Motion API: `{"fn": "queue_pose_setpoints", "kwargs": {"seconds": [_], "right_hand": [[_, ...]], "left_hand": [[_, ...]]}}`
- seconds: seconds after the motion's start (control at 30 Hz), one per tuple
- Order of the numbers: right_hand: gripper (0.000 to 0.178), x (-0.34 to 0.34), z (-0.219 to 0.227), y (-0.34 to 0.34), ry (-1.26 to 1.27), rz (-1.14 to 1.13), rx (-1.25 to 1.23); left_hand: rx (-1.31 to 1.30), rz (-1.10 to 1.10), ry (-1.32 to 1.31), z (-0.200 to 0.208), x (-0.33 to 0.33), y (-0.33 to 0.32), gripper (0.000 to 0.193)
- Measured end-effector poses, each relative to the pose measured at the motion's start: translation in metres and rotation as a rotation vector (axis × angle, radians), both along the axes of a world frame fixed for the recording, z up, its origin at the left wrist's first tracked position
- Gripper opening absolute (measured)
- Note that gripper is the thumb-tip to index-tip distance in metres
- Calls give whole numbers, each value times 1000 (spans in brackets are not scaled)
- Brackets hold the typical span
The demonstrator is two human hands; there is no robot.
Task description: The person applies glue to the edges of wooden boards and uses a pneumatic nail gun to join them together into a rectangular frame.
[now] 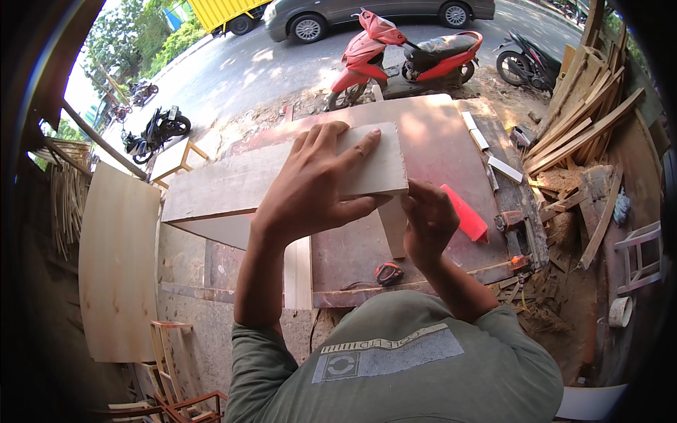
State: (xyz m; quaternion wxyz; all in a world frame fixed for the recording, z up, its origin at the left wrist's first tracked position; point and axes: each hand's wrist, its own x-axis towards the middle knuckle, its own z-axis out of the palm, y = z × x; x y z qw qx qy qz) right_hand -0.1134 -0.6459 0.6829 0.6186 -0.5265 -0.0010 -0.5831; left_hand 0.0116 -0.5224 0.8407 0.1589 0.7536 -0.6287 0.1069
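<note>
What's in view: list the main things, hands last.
table: one, reddish-brown, centre
wooden workpiece: one, pale, over the table
tape measure: one, red and black, table's near edge
tapered piece: one, red, table's right
power tool: seemingly one, orange-black, table's right edge
plywood sheet: one, pale, far left
wood strips: many, tan, right and left
scooter: one, red, beyond the table
motorcycles: at least three, dark, roadside
car: one, grey, road
truck: one, yellow, top left
left hand: one, bare, on workpiece top
right hand: one, bare, workpiece's right corner

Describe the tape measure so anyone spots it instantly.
Find the big reddish-brown worktable. Near its closest edge, below-left of the right hand, lies the tape measure: small, rounded, black and orange, unlike the long pale plank further left.
</note>
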Motion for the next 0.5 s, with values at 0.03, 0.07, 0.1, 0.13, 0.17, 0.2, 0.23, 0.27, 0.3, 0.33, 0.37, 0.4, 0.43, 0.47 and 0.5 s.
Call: {"fn": "queue_pose_setpoints", "kwargs": {"seconds": [0.03,0.07,0.1,0.13,0.17,0.2,0.23,0.27,0.3,0.33,0.37,0.4,0.43,0.47,0.5], "right_hand": [[22,1,4,1,-34,15,0],[21,2,9,3,-67,31,0],[20,4,13,4,-101,48,0],[19,5,16,4,-116,50,-1],[19,6,18,5,-130,51,-1],[18,7,19,6,-145,57,-2],[18,6,19,5,-124,44,-25],[17,4,18,3,-104,30,-48],[17,2,17,2,-82,13,-70],[16,2,16,2,-84,13,-66],[16,2,15,2,-86,12,-62],[16,2,13,1,-87,4,-58],[16,1,13,0,-86,-1,-62],[16,2,13,-1,-84,-6,-67],[16,1,13,0,-82,-2,-67]], "left_hand": [[0,-3,7,0,0,0,86],[-1,-5,14,0,-1,1,86],[-2,-6,20,0,-1,1,86],[-3,-11,25,1,0,2,86],[-5,-17,29,1,0,2,86],[-7,-19,33,1,0,2,85],[-6,-17,27,1,1,3,85],[-5,-15,21,0,1,3,85],[-2,-17,16,0,0,3,85],[0,-13,22,0,0,3,85],[2,-10,28,1,-1,3,85],[4,-14,34,0,-1,2,85],[7,-17,35,0,-1,0,86],[10,-21,37,0,0,-1,86],[17,-16,38,1,0,0,86]]}}
